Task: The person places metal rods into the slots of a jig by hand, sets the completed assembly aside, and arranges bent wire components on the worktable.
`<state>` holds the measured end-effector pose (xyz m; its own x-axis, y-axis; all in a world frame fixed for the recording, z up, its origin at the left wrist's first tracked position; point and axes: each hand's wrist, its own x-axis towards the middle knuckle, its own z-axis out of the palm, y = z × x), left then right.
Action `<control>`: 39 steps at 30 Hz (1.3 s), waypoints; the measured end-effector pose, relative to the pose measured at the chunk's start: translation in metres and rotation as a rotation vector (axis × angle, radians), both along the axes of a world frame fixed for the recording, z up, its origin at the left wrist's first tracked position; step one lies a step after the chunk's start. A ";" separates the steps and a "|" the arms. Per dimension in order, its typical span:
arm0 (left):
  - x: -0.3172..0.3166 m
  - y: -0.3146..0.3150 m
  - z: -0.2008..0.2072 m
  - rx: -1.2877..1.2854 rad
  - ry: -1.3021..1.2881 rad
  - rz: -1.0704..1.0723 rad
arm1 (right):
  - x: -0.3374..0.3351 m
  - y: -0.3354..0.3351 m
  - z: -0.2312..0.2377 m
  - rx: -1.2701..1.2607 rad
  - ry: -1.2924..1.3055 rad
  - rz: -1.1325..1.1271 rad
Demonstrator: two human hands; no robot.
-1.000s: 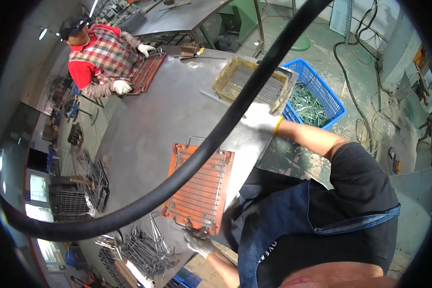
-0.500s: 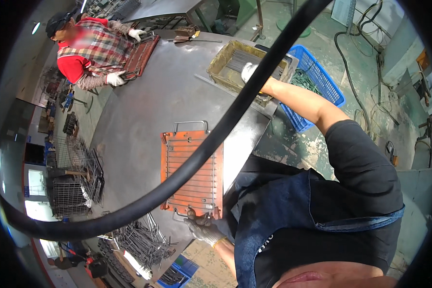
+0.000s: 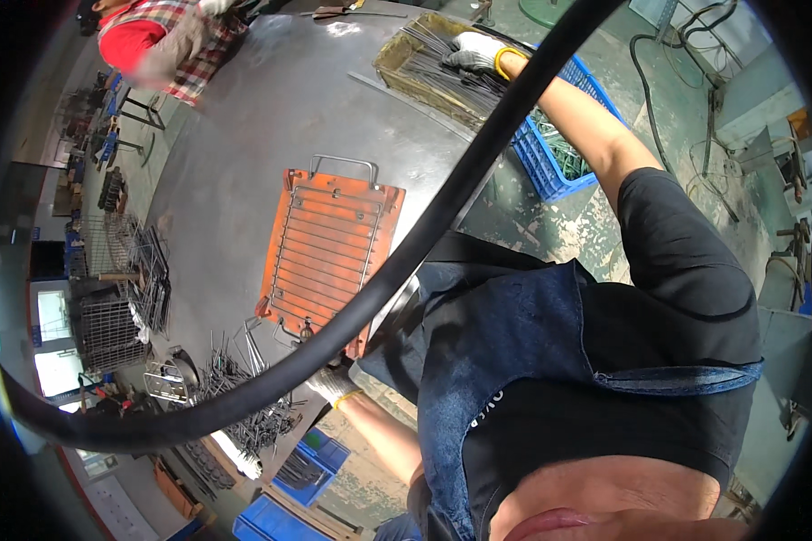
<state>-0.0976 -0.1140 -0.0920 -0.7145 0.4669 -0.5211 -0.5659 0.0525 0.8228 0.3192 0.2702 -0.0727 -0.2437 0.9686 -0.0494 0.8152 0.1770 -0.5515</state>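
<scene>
Gloved in white with a yellow cuff, the right hand (image 3: 474, 54) has its fingers bent over thin dark metal rods (image 3: 430, 41) in a yellowish rectangular tub (image 3: 415, 87); whether it grips any, I cannot tell. White-gloved too, the left hand (image 3: 334, 383) is at the lower end of a flat orange rectangular plate (image 3: 327, 248), partly behind a thick black tube (image 3: 478, 171), so its hold cannot be told.

Loose rods could snag on one another and spill if pulled up in a bunch, since they lie at differing angles. A tug from the left hand might skew the plate and jar its bars out of line, if they are unfixed.

That plate lies on the grey metal table (image 3: 216, 180), scuffed darker at the edges, crossed by roughly parallel bars between two long wires, with a bent-wire handle (image 3: 345, 160) at its upper end.

Farther out are a tangled heap of dark wire pieces (image 3: 226, 365), a blue perforated plastic crate (image 3: 564, 187) and a co-worker in checked clothing (image 3: 149, 41).
</scene>
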 end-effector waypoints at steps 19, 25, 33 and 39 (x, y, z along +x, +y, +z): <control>-0.036 -0.001 -0.031 0.044 0.145 -0.118 | 0.010 -0.019 -0.009 -0.021 0.483 0.121; -0.068 -0.015 -0.049 0.096 0.118 -0.084 | -0.008 -0.006 -0.012 0.233 0.099 0.141; -0.063 -0.002 -0.039 0.124 0.144 -0.231 | 0.019 -0.011 -0.005 0.323 -0.038 0.063; -0.073 -0.016 -0.032 -0.118 0.546 -0.097 | 0.040 0.041 0.002 0.181 0.302 -0.113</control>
